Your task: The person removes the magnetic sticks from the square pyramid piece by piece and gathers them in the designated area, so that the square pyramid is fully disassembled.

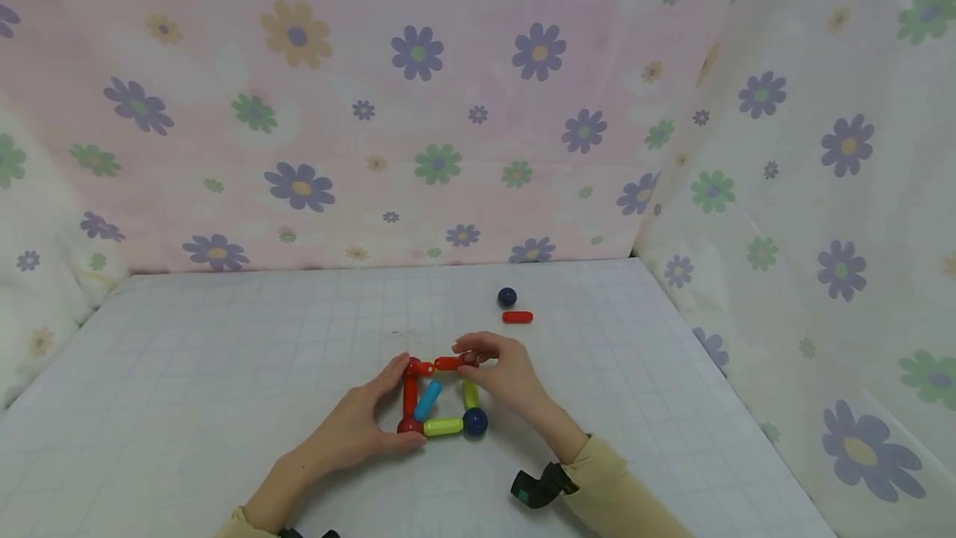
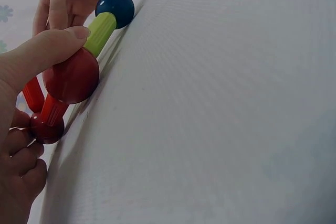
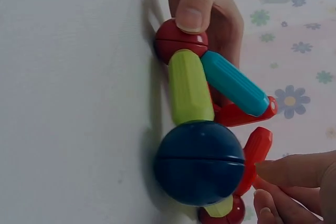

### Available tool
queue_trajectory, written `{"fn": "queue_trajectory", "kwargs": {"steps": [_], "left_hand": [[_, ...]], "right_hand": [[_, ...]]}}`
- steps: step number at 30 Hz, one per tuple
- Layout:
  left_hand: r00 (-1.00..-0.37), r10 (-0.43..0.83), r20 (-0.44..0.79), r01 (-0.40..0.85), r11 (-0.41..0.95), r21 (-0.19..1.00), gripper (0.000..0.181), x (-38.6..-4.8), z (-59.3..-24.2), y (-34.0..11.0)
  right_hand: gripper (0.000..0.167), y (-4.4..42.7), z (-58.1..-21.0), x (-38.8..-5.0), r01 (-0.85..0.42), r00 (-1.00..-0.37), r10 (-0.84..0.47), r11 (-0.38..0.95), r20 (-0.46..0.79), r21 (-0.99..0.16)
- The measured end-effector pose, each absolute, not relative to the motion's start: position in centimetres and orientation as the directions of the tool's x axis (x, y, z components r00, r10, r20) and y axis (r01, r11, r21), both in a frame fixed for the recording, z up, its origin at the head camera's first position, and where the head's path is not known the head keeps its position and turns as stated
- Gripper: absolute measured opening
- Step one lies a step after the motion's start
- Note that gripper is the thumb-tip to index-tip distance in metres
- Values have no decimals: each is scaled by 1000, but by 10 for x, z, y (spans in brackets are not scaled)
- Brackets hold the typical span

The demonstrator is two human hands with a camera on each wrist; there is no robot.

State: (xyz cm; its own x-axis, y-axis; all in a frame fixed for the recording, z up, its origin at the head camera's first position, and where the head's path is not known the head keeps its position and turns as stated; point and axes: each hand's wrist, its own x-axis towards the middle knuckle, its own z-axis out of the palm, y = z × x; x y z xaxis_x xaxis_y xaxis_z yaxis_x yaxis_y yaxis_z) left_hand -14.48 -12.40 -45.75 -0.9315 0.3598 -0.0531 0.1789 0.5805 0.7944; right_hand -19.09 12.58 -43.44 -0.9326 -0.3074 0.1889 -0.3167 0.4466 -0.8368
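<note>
A four-cornered frame of rods and balls lies on the table. My left hand [image 1: 357, 426] grips its left side, thumb on the near red ball [image 1: 410, 427] and fingers at the far red ball [image 1: 412, 366]. A blue rod [image 1: 428, 400] slants up from the near red ball. A yellow-green rod [image 1: 444, 427] joins that ball to a dark blue ball [image 1: 475, 422]. At the far right corner my right hand [image 1: 508, 372] pinches a red rod [image 3: 258, 148], which is tilted beside a red ball [image 3: 236, 211] in the right wrist view.
Behind the hands, a dark blue ball [image 1: 507, 297] and a red rod [image 1: 518, 317] lie on the white table [image 1: 224, 339]. Flowered cloth [image 1: 478, 189] hangs along the table's back and right sides.
</note>
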Motion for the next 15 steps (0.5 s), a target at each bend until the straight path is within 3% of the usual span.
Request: {"fn": "queue_trajectory", "kwargs": {"steps": [15], "left_hand": [[-927,376,-17,216,569,794,108,-145,-457,-124]], "right_hand": [[31,118,-445,-187,-344,-929,-299,472,220,-811]]}}
